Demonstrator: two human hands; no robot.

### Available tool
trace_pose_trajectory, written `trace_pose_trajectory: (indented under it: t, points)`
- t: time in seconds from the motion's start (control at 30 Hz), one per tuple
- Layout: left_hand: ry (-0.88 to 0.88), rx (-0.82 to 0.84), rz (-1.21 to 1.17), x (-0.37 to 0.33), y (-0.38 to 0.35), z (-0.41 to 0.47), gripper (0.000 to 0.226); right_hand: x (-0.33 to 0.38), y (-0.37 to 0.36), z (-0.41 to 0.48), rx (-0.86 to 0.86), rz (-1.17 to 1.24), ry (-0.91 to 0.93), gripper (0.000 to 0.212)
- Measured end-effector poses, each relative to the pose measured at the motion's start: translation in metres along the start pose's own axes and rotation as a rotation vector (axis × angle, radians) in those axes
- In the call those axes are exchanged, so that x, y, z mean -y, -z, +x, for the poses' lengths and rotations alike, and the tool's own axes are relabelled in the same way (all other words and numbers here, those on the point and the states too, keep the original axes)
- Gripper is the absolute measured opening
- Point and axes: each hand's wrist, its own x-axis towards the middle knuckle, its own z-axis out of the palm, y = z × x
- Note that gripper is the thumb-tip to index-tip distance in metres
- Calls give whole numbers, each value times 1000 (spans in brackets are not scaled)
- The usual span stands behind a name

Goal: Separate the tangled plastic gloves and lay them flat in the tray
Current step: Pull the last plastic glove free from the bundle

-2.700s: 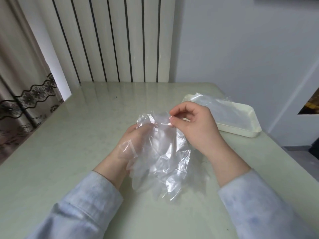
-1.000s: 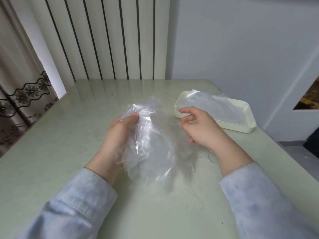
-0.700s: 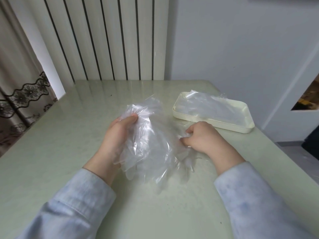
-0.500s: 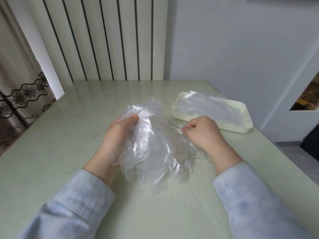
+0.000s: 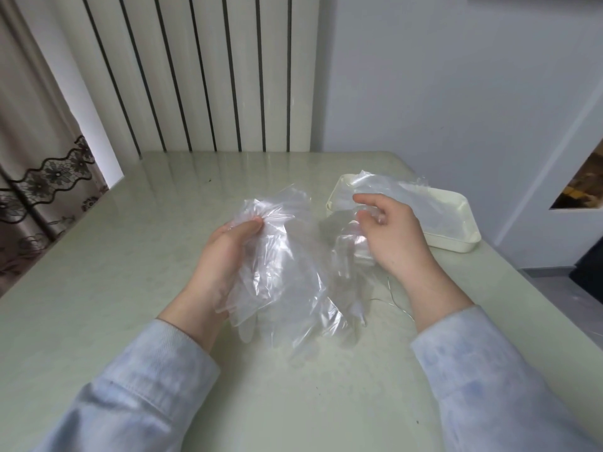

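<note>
Tangled gloves (image 5: 280,265) hang bunched from my left hand (image 5: 225,256), which grips their gathered top, above the table (image 5: 98,256). Just beside them, my right hand (image 5: 394,243) pinches one loose glove (image 5: 347,246). Further right, the tray (image 5: 456,244) holds flattened gloves (image 5: 408,197).

This looks like a room in a home: a white ribbed radiator (image 5: 202,73) stands behind a pale green table (image 5: 130,256), and a beige curtain (image 5: 39,151) with dark floral lace trim hangs at the left.
</note>
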Motion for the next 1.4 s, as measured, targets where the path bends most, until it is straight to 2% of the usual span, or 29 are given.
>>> trace_pose_trajectory:
  t: [0.1, 0.2, 0.3, 0.4, 0.5, 0.57, 0.63, 0.7, 0.8, 0.83, 0.93, 1.0, 1.07, 1.13, 1.4]
  points:
    - [6, 2, 0, 1, 0, 1, 13, 2, 0, -2, 0, 53, 82, 42]
    - [11, 10, 3, 3, 1, 3, 14, 11, 2, -5, -40, 195, 150, 44]
    - [8, 9, 18, 4, 2, 5, 15, 16, 6, -3, 12, 349, 110, 48]
    - [2, -2, 21, 4, 3, 5, 14, 8, 4, -1, 67, 103, 13, 49]
    - [-9, -15, 47, 3, 2, 5, 11, -2, 2, -1, 59, -170, -66, 39]
    - [-11, -17, 51, 3, 2, 5, 11, -6, 2, 3, 97, -151, -136, 23]
    - [-12, -21, 59, 3, 2, 4, 11, -3, 2, 4, 131, -24, -228, 33]
    - [-9, -23, 54, 4, 2, 4, 11, -3, 1, 5, 114, 5, -282, 41]
    - [-8, -15, 46, 4, 2, 4, 13, -6, 0, 0, 100, -125, -286, 18]
    - [-8, -13, 52, 4, 2, 4, 13, -6, -1, -3, 139, -184, -302, 22]
    - [-14, -13, 70, 4, 0, 3, 11, -9, -6, -7, 259, -400, -293, 58]
    - [-10, -15, 66, 5, 0, 3, 10, -9, -8, -9, 294, -437, -255, 47]
    - [-8, -21, 71, 5, 1, 4, 10, -10, -9, -7, 286, -401, -232, 25]
    - [-6, -19, 89, 6, 3, 5, 12, -14, -9, -4, 254, -337, -213, 18]
    - [-5, -15, 88, 8, 5, 9, 12, 0, -4, -7, 238, -49, -157, 42]
